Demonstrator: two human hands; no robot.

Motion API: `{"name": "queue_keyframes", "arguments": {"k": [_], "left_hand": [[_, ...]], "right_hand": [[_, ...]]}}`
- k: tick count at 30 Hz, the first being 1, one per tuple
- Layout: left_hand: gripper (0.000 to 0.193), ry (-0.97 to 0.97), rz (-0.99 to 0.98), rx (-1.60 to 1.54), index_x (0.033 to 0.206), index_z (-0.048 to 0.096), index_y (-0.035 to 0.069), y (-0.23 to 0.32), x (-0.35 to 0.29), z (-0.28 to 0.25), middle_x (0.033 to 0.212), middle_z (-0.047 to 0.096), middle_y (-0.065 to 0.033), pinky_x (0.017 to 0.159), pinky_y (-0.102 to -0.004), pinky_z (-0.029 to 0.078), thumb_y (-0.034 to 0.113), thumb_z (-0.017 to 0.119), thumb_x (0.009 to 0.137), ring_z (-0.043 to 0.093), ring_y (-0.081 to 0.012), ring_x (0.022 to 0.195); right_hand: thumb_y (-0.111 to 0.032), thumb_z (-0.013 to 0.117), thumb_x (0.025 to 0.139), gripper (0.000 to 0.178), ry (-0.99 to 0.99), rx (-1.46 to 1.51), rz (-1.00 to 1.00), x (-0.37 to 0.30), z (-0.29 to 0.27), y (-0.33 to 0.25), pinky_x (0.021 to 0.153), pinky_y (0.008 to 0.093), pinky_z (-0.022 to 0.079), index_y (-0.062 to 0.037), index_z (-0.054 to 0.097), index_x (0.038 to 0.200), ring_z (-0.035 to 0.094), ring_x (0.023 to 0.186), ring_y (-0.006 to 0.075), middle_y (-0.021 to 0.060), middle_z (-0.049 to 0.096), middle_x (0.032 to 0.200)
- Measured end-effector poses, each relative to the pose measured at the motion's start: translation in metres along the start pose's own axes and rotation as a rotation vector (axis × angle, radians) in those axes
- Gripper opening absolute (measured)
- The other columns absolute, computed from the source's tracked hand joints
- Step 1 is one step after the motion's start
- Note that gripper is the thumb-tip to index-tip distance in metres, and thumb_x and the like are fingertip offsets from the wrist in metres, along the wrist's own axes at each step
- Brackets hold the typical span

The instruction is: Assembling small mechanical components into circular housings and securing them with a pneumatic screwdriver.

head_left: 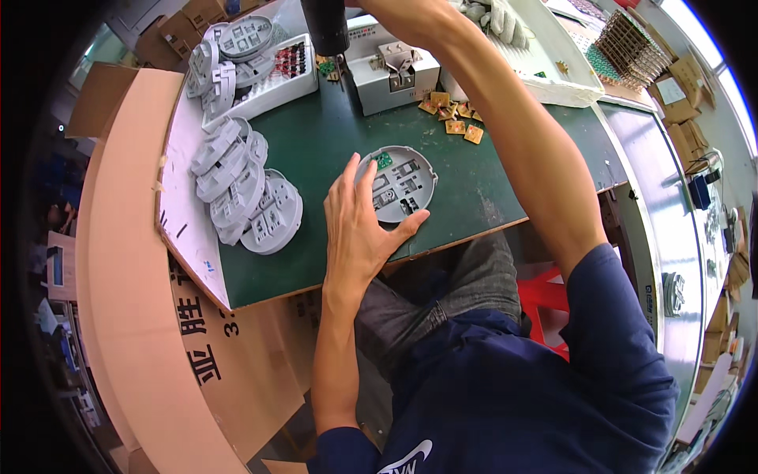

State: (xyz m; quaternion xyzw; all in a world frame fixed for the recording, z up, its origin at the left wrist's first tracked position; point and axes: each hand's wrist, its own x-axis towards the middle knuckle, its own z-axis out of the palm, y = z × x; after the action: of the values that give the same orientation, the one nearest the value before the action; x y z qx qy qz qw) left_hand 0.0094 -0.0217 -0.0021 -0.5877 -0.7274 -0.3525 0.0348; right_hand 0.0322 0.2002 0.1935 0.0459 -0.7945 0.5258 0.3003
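A round grey plastic housing [410, 183] lies on the green tabletop, its moulded inner side facing up. In its upper left part sits a small green circuit board [384, 161]. My left hand [355, 225] grips the housing, fingers along the left rim and thumb at the near right edge. At the upper edge of the view, my right hand [407, 17] is closed on a black electric screwdriver [324, 28]; its fingers are partly cut off. The screwdriver's bit points down beside a white box-shaped screw feeder [392, 75] with a metal front piece.
Stacked grey housings [241, 186] stand at the left. Behind them, a white tray [260, 99] holds more housings and red-and-black parts. Several small yellow-brown boards [454, 126] lie right of the feeder. A white bin [553, 79] with gloves [505, 24] stands far right; a cardboard box [118, 237] borders the left.
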Motion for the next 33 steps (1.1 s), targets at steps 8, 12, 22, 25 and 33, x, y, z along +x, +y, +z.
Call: {"name": "queue_keyframes", "arguments": {"k": [8,12,22,25,33], "left_hand": [[0.096,-0.026,-0.035,-0.022,0.142,0.052,-0.005,-0.004,-0.002,-0.005,0.153,0.044,-0.0239,0.114,-0.0497,0.035,0.062,0.080,0.079,0.044,-0.0393,0.137],[0.096,-0.028,-0.041,-0.040,0.142,0.051,-0.005,-0.003,-0.002,-0.005,0.153,0.044,-0.0234,0.113,-0.0499,0.036,0.061,0.081,0.079,0.045,-0.0391,0.136],[0.095,-0.031,-0.049,-0.046,0.143,0.051,-0.004,-0.001,-0.001,-0.005,0.152,0.045,-0.0220,0.113,-0.0493,0.038,0.059,0.082,0.078,0.046,-0.0383,0.136],[0.094,-0.027,-0.045,-0.042,0.142,0.051,-0.004,-0.001,0.000,-0.004,0.151,0.046,-0.0220,0.112,-0.0492,0.038,0.059,0.082,0.079,0.047,-0.0384,0.135],[0.091,-0.007,-0.036,-0.036,0.143,0.051,-0.002,-0.004,-0.002,-0.005,0.151,0.048,-0.0201,0.112,-0.0481,0.040,0.051,0.086,0.078,0.049,-0.0384,0.134]], "right_hand": [[-0.036,0.070,0.098,0.050,0.342,0.200,-0.030,-0.023,0.005,0.015,0.074,0.0320,0.060,0.0027,0.051,0.124,0.068,0.080,0.0168,0.0135,0.069,0.104],[-0.024,0.070,0.097,0.029,0.524,0.066,-0.086,-0.023,-0.004,0.020,0.054,0.0263,0.048,-0.0020,0.053,0.106,0.056,0.060,0.0090,0.0013,0.059,0.075],[-0.021,0.070,0.096,0.023,0.604,-0.157,-0.090,-0.019,0.000,0.035,0.050,0.0270,0.044,-0.0037,0.055,0.102,0.053,0.054,0.0089,-0.0009,0.056,0.068],[-0.022,0.070,0.097,0.025,0.531,-0.110,-0.066,-0.028,-0.003,0.040,0.050,0.0268,0.044,-0.0036,0.055,0.102,0.053,0.054,0.0088,-0.0010,0.056,0.067],[-0.019,0.072,0.097,0.041,0.372,0.184,0.079,-0.078,0.054,0.009,0.047,0.0251,0.042,0.0008,0.057,0.130,0.053,0.053,0.0063,-0.0015,0.058,0.069]]}}
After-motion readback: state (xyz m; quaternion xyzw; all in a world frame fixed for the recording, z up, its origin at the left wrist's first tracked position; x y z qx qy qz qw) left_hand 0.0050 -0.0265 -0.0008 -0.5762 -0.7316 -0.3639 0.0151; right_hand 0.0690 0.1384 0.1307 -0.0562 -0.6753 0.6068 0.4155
